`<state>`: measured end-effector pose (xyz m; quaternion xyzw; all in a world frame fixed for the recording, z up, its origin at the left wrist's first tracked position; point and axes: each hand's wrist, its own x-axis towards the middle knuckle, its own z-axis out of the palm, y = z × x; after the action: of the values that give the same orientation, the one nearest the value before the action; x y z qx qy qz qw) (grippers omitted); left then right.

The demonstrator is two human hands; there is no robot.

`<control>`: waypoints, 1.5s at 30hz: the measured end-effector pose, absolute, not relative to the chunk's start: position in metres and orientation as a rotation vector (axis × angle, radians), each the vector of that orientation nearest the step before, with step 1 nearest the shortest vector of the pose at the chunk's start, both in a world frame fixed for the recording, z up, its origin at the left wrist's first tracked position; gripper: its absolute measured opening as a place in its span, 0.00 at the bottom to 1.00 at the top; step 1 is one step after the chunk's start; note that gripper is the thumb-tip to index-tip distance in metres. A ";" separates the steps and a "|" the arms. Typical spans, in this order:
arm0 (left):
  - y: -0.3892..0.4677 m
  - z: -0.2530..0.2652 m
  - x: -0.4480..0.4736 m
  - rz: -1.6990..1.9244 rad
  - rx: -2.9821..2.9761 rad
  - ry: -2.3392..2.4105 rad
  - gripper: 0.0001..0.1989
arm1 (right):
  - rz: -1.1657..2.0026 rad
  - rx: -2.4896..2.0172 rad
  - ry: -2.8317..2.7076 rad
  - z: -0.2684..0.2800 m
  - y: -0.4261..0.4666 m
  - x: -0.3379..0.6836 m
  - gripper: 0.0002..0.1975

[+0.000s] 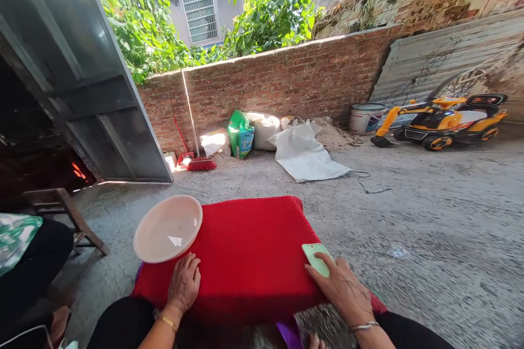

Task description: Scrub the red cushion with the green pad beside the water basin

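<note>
A red cloth [249, 251] covers a low table in front of me. My right hand [341, 286] grips a flat, light green plastic scraper [315, 257] at the cloth's right edge, thumb and fingers closed over its near side. On the left of the cloth, my left hand [185, 282] lies with its fingers down on the fabric and holds nothing. Just beyond those fingers stands a pale pink basin [153, 229]. A little water or a bright reflection shows inside it.
A person in dark trousers [41, 256] sits at the left, near a wooden stool [77, 218]. A grey metal door [110, 92] stands behind. Along the brick wall [295, 76] are a red broom [202, 164], sacks [265, 132], a bucket [366, 118] and a toy excavator [448, 122].
</note>
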<state>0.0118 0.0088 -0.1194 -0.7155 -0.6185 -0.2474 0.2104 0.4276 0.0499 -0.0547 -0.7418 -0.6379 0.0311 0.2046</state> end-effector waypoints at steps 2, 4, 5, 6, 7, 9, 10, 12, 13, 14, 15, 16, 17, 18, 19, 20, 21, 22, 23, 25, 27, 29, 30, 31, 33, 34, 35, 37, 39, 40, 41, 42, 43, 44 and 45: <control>0.009 -0.120 0.012 -0.683 -1.990 -1.724 0.15 | 0.114 -2.199 -1.652 -0.049 0.053 0.449 0.22; 0.008 -0.120 0.011 -0.675 -1.991 -1.724 0.15 | 0.117 -2.263 -1.575 -0.044 0.055 0.456 0.24; 0.008 -0.120 0.011 -0.670 -1.992 -1.725 0.15 | 0.107 -2.252 -1.574 -0.042 0.055 0.455 0.24; 0.008 -0.120 0.011 -0.666 -1.994 -1.727 0.15 | 0.089 -2.207 -1.600 -0.041 0.055 0.449 0.23; 0.008 -0.120 0.010 -0.664 -1.995 -1.729 0.15 | 0.073 -2.130 -1.650 -0.041 0.053 0.440 0.22; 0.008 -0.119 0.010 -0.667 -1.998 -1.730 0.15 | 0.056 -1.928 -1.777 -0.043 0.047 0.414 0.19; 0.008 -0.119 0.009 -0.672 -2.000 -1.727 0.15 | 0.062 -1.826 -1.843 -0.045 0.042 0.398 0.17; 0.008 -0.118 0.009 -0.685 -2.000 -1.714 0.15 | 0.095 -1.661 -1.972 -0.050 0.032 0.367 0.15; 0.008 -0.118 0.008 -0.689 -2.001 -1.705 0.15 | 0.112 -1.601 -2.032 -0.051 0.027 0.352 0.14; 0.008 -0.118 0.008 -0.691 -2.003 -1.697 0.15 | 0.124 -1.555 -2.083 -0.053 0.022 0.340 0.14; 0.009 -0.118 0.007 -0.692 -2.005 -1.691 0.15 | 0.130 -1.526 -2.126 -0.054 0.018 0.329 0.14; 0.009 -0.118 0.006 -0.692 -2.007 -1.686 0.15 | 0.131 -1.515 -2.160 -0.054 0.016 0.322 0.14; 0.009 -0.118 0.006 -0.692 -2.009 -1.683 0.15 | 0.129 -1.521 -2.185 -0.054 0.014 0.318 0.15; 0.009 -0.118 0.006 -0.692 -2.011 -1.682 0.15 | 0.124 -1.539 -2.202 -0.054 0.014 0.316 0.14; 0.009 -0.118 0.006 -0.691 -2.011 -1.680 0.15 | 0.115 -1.565 -2.210 -0.054 0.016 0.319 0.14; 0.009 -0.118 0.006 -0.690 -2.011 -1.679 0.15 | 0.104 -1.601 -2.205 -0.054 0.018 0.324 0.14; 0.009 -0.118 0.006 -0.688 -2.013 -1.678 0.15 | 0.090 -1.647 -2.186 -0.053 0.021 0.333 0.14; 0.009 -0.117 0.006 -0.685 -2.014 -1.677 0.15 | 0.075 -1.700 -2.151 -0.053 0.024 0.344 0.14; 0.009 -0.117 0.007 -0.683 -2.014 -1.676 0.15 | 0.062 -1.761 -2.104 -0.052 0.027 0.357 0.15; 0.009 -0.117 0.007 -0.683 -2.013 -1.674 0.15 | 0.045 -1.898 -1.986 -0.051 0.034 0.388 0.16; 0.009 -0.117 0.008 -0.685 -2.009 -1.672 0.14 | 0.046 -2.054 -1.838 -0.048 0.040 0.419 0.19; 0.009 -0.117 0.008 -0.689 -2.013 -1.669 0.14 | 0.067 -2.200 -1.677 -0.045 0.045 0.445 0.21; 0.009 -0.117 0.008 -0.691 -2.016 -1.669 0.14 | 0.082 -2.251 -1.607 -0.043 0.047 0.453 0.22; 0.009 -0.117 0.009 -0.690 -2.017 -1.672 0.14 | 0.094 -2.278 -1.560 -0.041 0.049 0.458 0.23; 0.008 -0.116 0.009 -0.681 -2.011 -1.679 0.14 | 0.093 -2.251 -1.557 -0.039 0.050 0.457 0.23; 0.008 -0.116 0.010 -0.675 -2.006 -1.683 0.15 | 0.081 -2.200 -1.597 -0.040 0.050 0.451 0.22; 0.008 -0.116 0.010 -0.670 -2.002 -1.686 0.15 | 0.067 -2.129 -1.654 -0.040 0.050 0.441 0.21; 0.007 -0.115 0.010 -0.665 -2.000 -1.688 0.15 | 0.044 -1.956 -1.786 -0.044 0.046 0.416 0.18; 0.007 -0.115 0.010 -0.669 -2.008 -1.688 0.15 | 0.043 -1.782 -1.910 -0.050 0.040 0.387 0.15; 0.007 -0.115 0.009 -0.673 -2.010 -1.686 0.15 | 0.046 -1.704 -1.966 -0.053 0.036 0.373 0.14; 0.007 -0.115 0.009 -0.676 -2.011 -1.683 0.15 | 0.050 -1.637 -2.013 -0.056 0.033 0.361 0.14; 0.007 -0.115 0.009 -0.680 -2.009 -1.680 0.15 | 0.056 -1.587 -2.050 -0.058 0.030 0.350 0.13; 0.007 -0.115 0.008 -0.682 -2.007 -1.677 0.15 | 0.064 -1.557 -2.076 -0.059 0.028 0.342 0.13; 0.008 -0.115 0.008 -0.683 -2.006 -1.672 0.15 | 0.071 -1.546 -2.094 -0.060 0.027 0.337 0.13; 0.008 -0.115 0.007 -0.684 -2.006 -1.667 0.15 | 0.079 -1.554 -2.106 -0.060 0.026 0.335 0.13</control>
<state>0.0073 0.0077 -0.1154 -0.7256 -0.6029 -0.2474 0.2210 0.3345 0.0264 -0.0596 -0.5731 -0.7771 0.0291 0.2585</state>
